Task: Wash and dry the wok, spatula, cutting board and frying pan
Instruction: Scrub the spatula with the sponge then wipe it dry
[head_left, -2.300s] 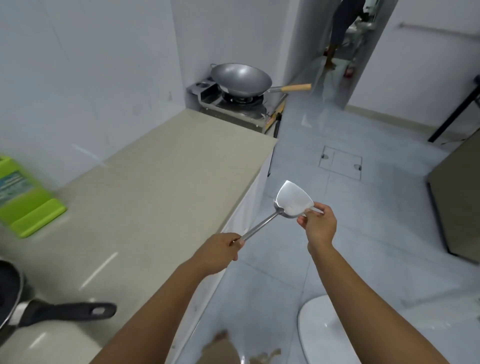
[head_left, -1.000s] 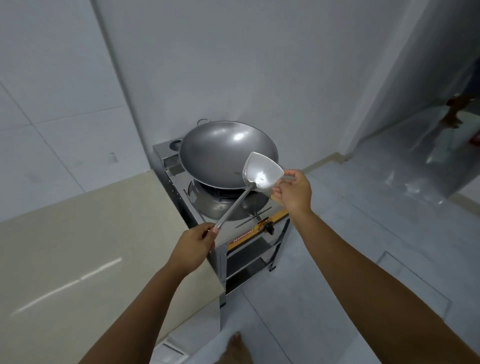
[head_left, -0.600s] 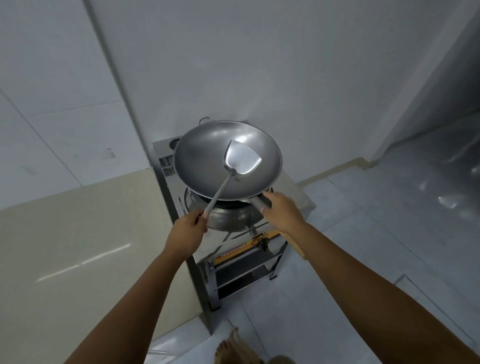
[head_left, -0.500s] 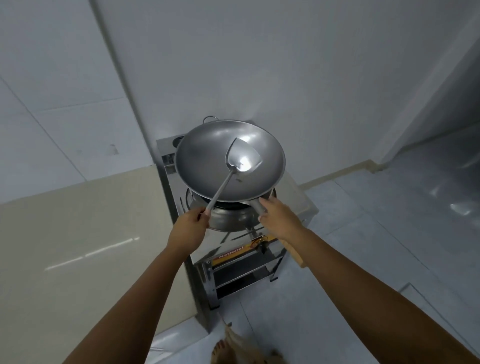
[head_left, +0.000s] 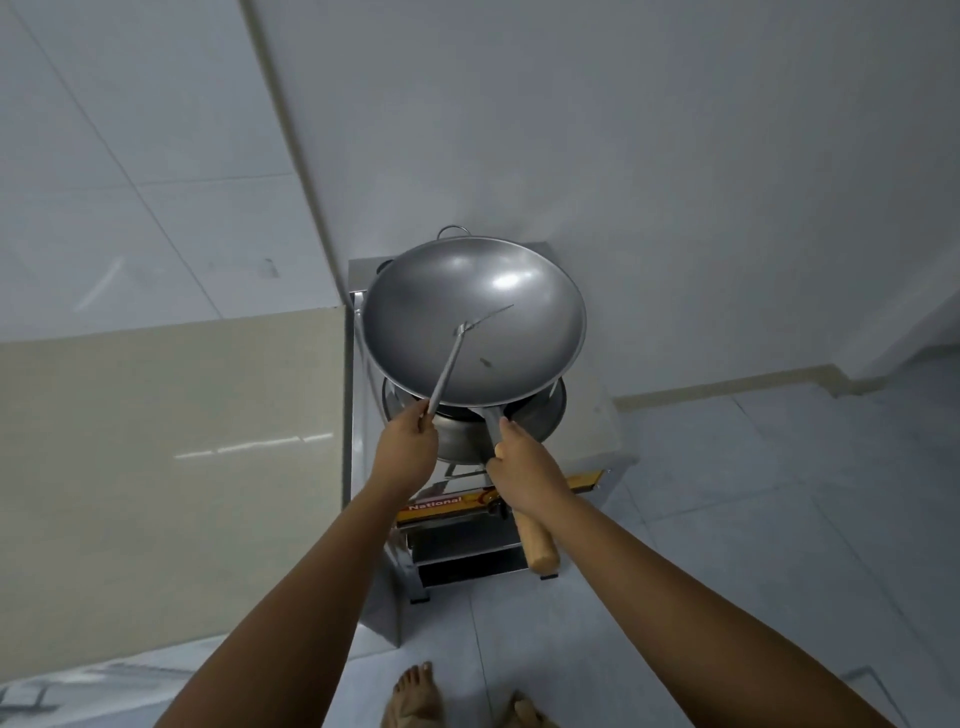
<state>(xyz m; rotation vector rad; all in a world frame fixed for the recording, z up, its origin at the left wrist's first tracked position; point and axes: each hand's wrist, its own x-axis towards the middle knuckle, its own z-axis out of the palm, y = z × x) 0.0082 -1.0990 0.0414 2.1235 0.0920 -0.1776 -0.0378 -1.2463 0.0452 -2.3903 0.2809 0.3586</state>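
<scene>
A large grey steel wok (head_left: 519, 338) is tilted toward me above the gas burner, its far edge by the wall. My right hand (head_left: 524, 475) grips the wok's wooden handle (head_left: 537, 540) near the metal neck. My left hand (head_left: 405, 449) grips the thin metal shaft of the spatula (head_left: 449, 364). The spatula's blade lies inside the wok, turned edge-on so it shows as a thin line. The cutting board and frying pan are out of view.
The steel gas stove stand (head_left: 467, 509) with a yellow front label sits in the corner against white walls. A beige countertop (head_left: 171, 457) runs along the left. Grey floor tiles spread to the right, and my bare feet (head_left: 415, 691) show at the bottom.
I walked to the stove and brought the spatula into the wok. My right hand left the spatula blade and took the wok handle. The wok now tilts up and the blade has turned edge-on.
</scene>
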